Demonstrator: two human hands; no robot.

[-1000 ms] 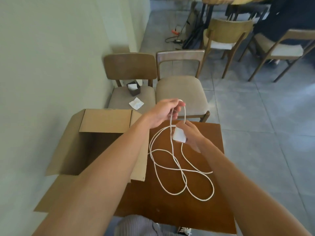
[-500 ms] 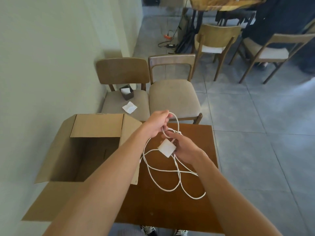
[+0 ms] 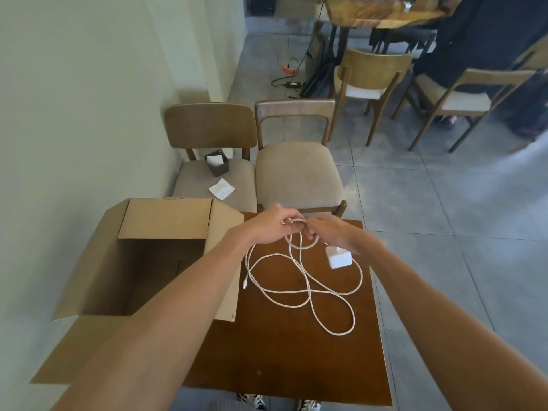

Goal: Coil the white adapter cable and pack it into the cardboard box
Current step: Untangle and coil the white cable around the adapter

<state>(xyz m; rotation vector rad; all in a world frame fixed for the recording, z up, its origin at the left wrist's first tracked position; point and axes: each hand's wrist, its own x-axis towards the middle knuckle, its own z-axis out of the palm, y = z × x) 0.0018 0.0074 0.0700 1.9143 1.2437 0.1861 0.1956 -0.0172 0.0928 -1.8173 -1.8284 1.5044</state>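
Note:
The white adapter cable (image 3: 308,287) lies in loose loops on the brown table (image 3: 284,351). Its square white adapter block (image 3: 338,256) sits just below my right hand. My left hand (image 3: 274,223) and my right hand (image 3: 332,232) meet at the table's far edge, both pinching a small loop of the cable between them. The cable's free plug end (image 3: 245,283) rests on the table near the box. The open cardboard box (image 3: 148,262) stands at the left, flaps spread, nothing visible inside it.
Two padded wooden chairs (image 3: 296,170) stand behind the table; the left one carries a dark holder (image 3: 217,165) and a white napkin (image 3: 221,188). A wall runs along the left. More chairs, a table and floor cables are at the back right.
My right hand has let go of the adapter block, which now lies on the table, and has moved up to join my left hand on the cable loop. The view tilted slightly.

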